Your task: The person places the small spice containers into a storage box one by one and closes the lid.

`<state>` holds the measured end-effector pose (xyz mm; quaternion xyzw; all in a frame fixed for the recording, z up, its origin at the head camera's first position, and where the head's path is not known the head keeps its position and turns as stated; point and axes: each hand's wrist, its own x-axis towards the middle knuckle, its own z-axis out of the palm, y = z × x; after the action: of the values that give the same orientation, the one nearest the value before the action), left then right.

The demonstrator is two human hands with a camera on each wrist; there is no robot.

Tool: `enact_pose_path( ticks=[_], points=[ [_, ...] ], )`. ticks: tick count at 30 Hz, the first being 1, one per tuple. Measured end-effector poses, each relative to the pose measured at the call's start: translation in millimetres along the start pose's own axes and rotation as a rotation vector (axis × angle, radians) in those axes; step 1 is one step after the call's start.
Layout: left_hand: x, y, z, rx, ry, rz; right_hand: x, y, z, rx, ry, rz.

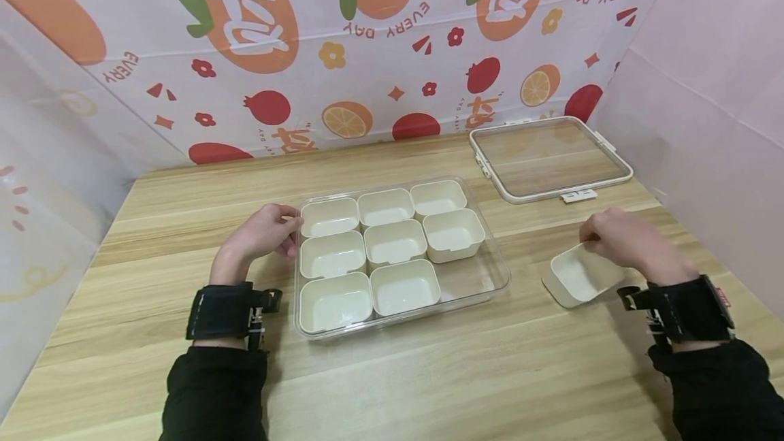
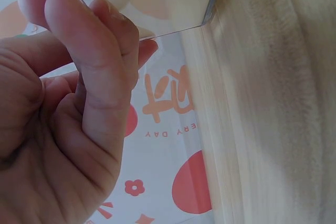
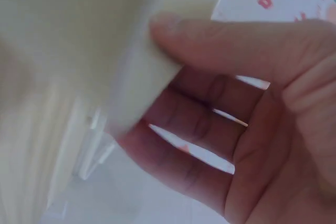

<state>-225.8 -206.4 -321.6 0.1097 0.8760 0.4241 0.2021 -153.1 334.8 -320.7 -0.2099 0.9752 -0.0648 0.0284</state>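
A clear shallow box point(image 1: 465, 288) stands mid-table, holding several cream rectangular cups point(image 1: 405, 295) in rows. Bare box floor shows at its front right corner. At the box's left wall, my left hand point(image 1: 260, 233) pinches the rim with thumb and fingertips; in the left wrist view, the curled fingers point(image 2: 100, 66) meet the clear wall. To the right of the box, my right hand point(image 1: 637, 243) holds another cream cup point(image 1: 557, 284) by its wall, tilted low over the table. The right wrist view shows the thumb point(image 3: 210, 43) on one side of that wall, fingers on the other.
A clear lid point(image 1: 551, 155) with a cream frame and side clips lies at the back right of the wooden table point(image 1: 416, 386). A fruit-printed cloth point(image 1: 380, 87) hangs along the back, and pale sheets flank the left and right sides.
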Motion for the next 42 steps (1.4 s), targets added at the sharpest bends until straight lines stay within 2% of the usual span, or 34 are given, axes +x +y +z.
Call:
enact_pose_path(
  ticks=[4, 9, 17, 24, 31, 36, 42],
  points=[
    [-0.7, -0.2, 0.1, 0.004, 0.003, -0.008, 1.1, -2.0, -8.9, 0.001, 0.072, -0.044],
    [-1.5, 0.8, 1.1, 0.007, 0.005, -0.015, 4.6, -7.1, -17.3, -0.015, 0.108, -0.058],
    [-2.0, 1.4, 0.1, 0.002, -0.001, -0.008, 7.2, -16.6, -21.2, -0.032, 0.204, -0.070],
    [-2.1, -0.8, 0.1, 0.007, 0.004, -0.001, 10.7, -29.9, -27.8, -0.005, 0.234, -0.059],
    [-1.2, -0.7, -0.4, 0.008, 0.001, -0.005, 15.9, -41.9, -30.3, -0.014, 0.338, -0.103],
    [-0.8, 0.1, -0.4, 0.007, 0.000, -0.010, 20.0, -54.2, -34.1, -0.007, 0.349, -0.088],
    [-0.1, -0.3, -0.7, 0.006, -0.004, -0.004, 25.9, -69.1, -35.9, 0.007, 0.357, -0.118]
  ],
)
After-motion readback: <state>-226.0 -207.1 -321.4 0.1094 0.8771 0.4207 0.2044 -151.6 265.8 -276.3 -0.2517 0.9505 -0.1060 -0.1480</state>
